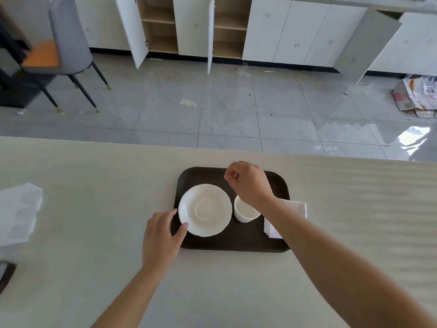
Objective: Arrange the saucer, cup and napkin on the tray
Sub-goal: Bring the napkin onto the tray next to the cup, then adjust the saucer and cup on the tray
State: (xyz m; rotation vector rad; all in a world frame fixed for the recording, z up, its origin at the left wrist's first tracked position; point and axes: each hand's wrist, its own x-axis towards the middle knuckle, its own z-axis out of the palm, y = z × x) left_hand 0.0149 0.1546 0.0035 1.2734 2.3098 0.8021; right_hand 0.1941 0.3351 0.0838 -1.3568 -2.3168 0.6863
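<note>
Nearest the lens, two bare forearms are stretched out over the pale table [94,209], and both are aimed at the dark tray [236,242]. On the left, the left hand [163,235] is held loosely spread, with thumb and forefinger set against the near-left rim of the white saucer [205,210]; no real grip is seen, more a nudge or a steadying touch, probably so the saucer can be slid or kept from skating on the tray. The saucer is laid flat on the tray's left half and is empty. Just beside it, apart by a thin gap, the white cup [244,213] is stood upright on the tray itself, not on the saucer, and is partly covered by the right wrist. Above it the right hand [248,183] is raised with the fingers curled in toward the thumb; whether anything is pinched there cannot be told. The folded white napkin [293,209] is tucked at the tray's right edge, hanging slightly over it and half hidden by the arm.

Room is tight: the saucer's left rim is almost at the tray lip, and cup and napkin are crowded to the right. Free tray is left along the far strip and the near strip. Wide bare table is offered on every side, with only a plastic sleeve [19,214] well off to the left.
</note>
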